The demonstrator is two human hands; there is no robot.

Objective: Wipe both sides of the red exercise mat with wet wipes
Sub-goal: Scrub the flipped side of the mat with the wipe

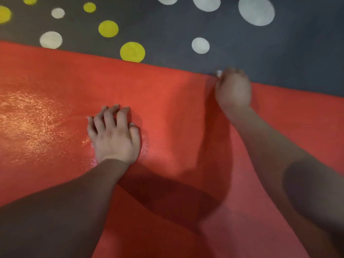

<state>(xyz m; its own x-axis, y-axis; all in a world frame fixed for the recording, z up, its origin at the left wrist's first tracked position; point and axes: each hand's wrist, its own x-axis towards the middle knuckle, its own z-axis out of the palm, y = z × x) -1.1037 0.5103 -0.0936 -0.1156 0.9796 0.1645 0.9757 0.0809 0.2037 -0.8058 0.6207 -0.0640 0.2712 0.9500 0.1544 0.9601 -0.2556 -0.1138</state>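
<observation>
The red exercise mat [167, 101] lies flat and fills most of the view. A wet, glistening patch covers its left part. My left hand [114, 135] rests on the mat near the middle, fingers bent with the tips pressing down, nothing held in it. My right hand [232, 90] is at the mat's far edge, blurred, fingers curled around a white wet wipe [219, 73] of which only a small bit shows at the fingertips. Both forearms reach in from below.
Beyond the mat's far edge lies a dark grey carpet [260, 53] with white and yellow dots. My arms cast dark shadows across the lower middle of the mat.
</observation>
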